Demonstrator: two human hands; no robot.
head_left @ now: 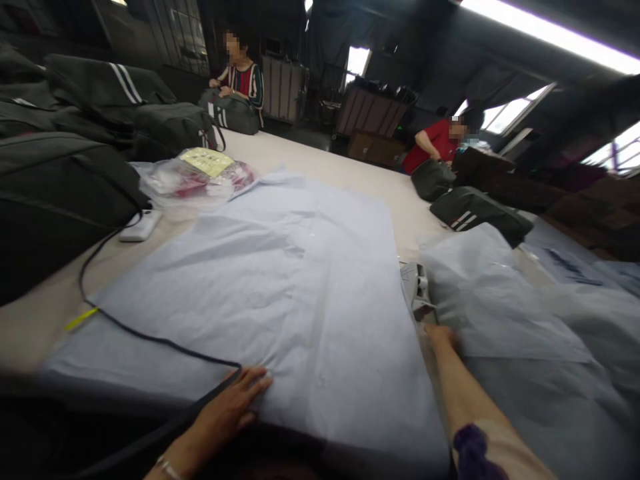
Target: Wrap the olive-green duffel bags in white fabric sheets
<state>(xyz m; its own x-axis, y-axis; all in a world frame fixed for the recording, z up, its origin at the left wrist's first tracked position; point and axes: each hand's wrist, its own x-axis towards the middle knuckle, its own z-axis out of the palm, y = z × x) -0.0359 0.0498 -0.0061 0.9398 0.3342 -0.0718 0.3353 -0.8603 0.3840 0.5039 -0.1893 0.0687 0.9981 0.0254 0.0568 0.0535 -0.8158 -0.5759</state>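
My left hand point(245, 390) lies on the near edge of a large white sheet point(280, 287), fingers stretched out over it. A dark strap point(200, 403), joined to a thin black cord point(160, 341), runs beside that hand. My right hand point(443, 337) is at the near end of a white device point(414, 283) that looks like a tape dispenser, at the sheet's right edge. Its fingers are blurred and partly hidden, so I cannot make out a grip. Frosted plastic bags point(500, 320) lie just right of it, a grey-green item showing through.
Grey-green bags point(65, 193) crowd the left side, beside a clear plastic packet point(200, 177) with a yellow label and a small white box point(141, 225). Across the pale table point(345, 172), two people point(245, 80) handle bags. Another striped bag point(477, 215) lies at right.
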